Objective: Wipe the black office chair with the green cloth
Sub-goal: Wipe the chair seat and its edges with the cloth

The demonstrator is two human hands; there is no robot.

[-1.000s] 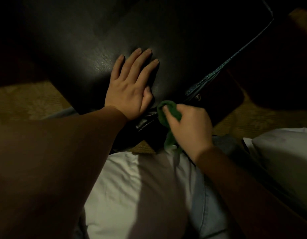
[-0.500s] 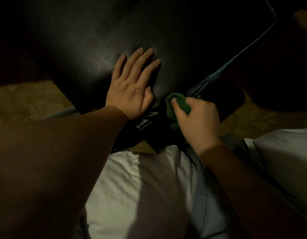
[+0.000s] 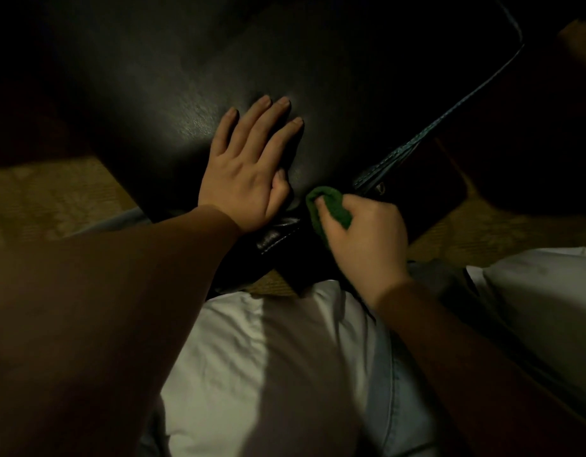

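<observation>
Green cloth (image 3: 331, 206) bunched in right hand (image 3: 364, 235) against black chair (image 3: 192, 103).

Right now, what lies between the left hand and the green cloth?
Only a narrow bare strip of the black office chair, shown in the head view.

The black office chair (image 3: 192, 103) looks like grained, faintly glossy leather; the green cloth (image 3: 331, 206) is nubby fabric.

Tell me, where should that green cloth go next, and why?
Probably slide the right hand with the green cloth up along the stitched seam of the black chair. The cloth sits bunched at the seam's near end, while the left hand lies flat on the chair, bracing it.
</observation>
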